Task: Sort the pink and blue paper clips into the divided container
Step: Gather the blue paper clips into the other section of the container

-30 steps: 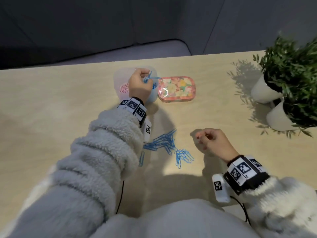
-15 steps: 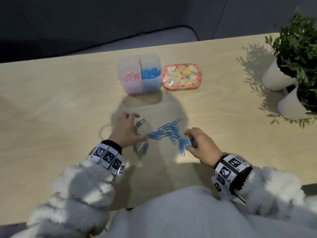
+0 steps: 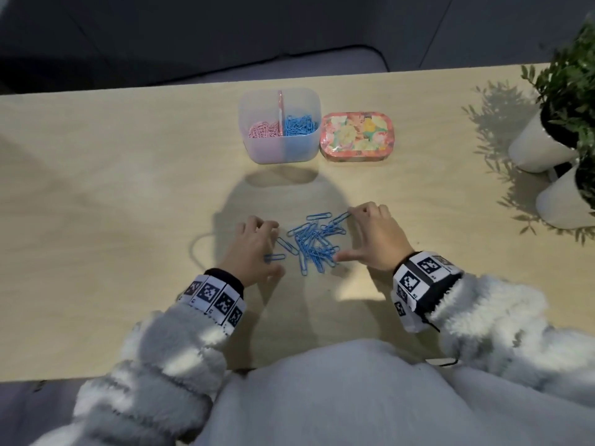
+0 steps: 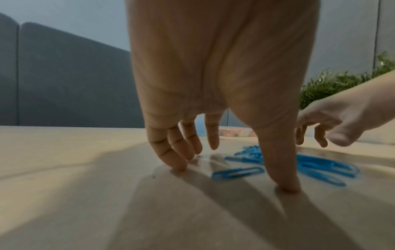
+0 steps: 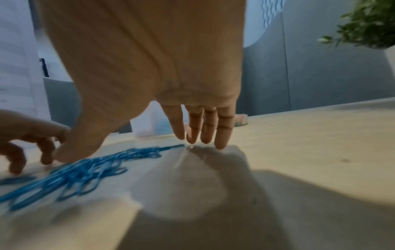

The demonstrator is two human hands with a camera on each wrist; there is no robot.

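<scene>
A loose heap of blue paper clips lies on the wooden table between my two hands. My left hand stands at the heap's left with fingers spread, tips on the table, one clip lying between thumb and fingers. My right hand stands at the heap's right, fingers straight, tips touching the table; it holds nothing. The translucent divided container stands further back, pink clips in its left half, blue clips in its right.
A flowered pink tin sits right beside the container. Two white pots with green plants stand at the table's right edge. A dark sofa lies beyond the far edge.
My left hand came back from the container to the heap. Both hands have pushed the scattered blue clips into a tighter pile; the right hand has spread open and moved further up its side.
</scene>
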